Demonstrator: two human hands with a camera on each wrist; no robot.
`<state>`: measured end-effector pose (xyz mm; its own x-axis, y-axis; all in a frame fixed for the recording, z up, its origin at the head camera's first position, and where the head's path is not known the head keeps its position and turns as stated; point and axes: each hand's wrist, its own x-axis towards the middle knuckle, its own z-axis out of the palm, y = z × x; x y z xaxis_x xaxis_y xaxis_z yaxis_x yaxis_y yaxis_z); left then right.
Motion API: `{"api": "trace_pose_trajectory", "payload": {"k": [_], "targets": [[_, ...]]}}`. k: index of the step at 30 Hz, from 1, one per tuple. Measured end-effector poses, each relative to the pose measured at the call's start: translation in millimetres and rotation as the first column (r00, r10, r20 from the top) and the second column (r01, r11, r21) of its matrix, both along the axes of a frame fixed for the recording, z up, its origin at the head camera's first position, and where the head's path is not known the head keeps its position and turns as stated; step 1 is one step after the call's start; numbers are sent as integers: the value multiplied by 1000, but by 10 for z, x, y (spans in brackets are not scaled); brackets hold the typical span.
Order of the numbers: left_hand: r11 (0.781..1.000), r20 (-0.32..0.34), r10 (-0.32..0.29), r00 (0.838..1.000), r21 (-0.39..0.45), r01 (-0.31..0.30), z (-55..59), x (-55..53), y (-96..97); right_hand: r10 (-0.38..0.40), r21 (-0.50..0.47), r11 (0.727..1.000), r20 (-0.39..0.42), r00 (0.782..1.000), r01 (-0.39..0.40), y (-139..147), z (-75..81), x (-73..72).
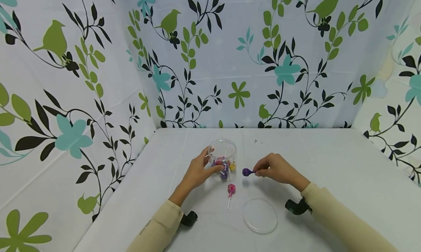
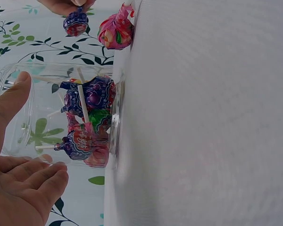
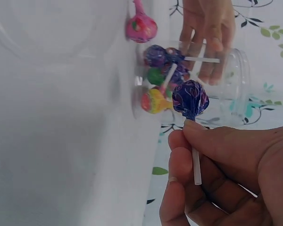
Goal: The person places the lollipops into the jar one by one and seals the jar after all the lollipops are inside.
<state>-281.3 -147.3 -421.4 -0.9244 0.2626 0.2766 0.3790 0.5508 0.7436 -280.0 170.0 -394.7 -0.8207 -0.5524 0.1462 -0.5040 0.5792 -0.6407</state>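
My left hand point(image 1: 199, 171) holds a clear round jar point(image 1: 235, 156) that stands upright without its lid, thumb on one side and fingers on the other. Inside lie several wrapped lollipops, among them purple point(image 2: 77, 145), green point(image 2: 100, 120) and yellow-red point(image 3: 154, 101) ones, some with white sticks pointing up. Just right of the jar, my right hand point(image 1: 274, 168) pinches a purple-wrapped lollipop point(image 1: 246, 172) by its stick between thumb and fingers. In the right wrist view its wrapped head point(image 3: 191, 98) points away from the palm. A pink lollipop point(image 1: 231, 189) lies on the table in front of the jar.
A clear round lid point(image 1: 260, 232) lies flat on the white table point(image 1: 315, 153), nearer to me and right of the pink lollipop. Patterned cloth point(image 1: 210, 80) with birds and leaves hangs behind and at both sides. A dark wrist camera sits under each sleeve.
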Motion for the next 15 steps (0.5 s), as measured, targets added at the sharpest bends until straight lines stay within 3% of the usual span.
{"api": "trace_pose_trajectory", "payload": {"k": [15], "targets": [[1000, 4, -8, 1000, 22, 8, -11, -3, 0, -23, -21, 1000, -103, 994, 21, -34, 514, -67]]}}
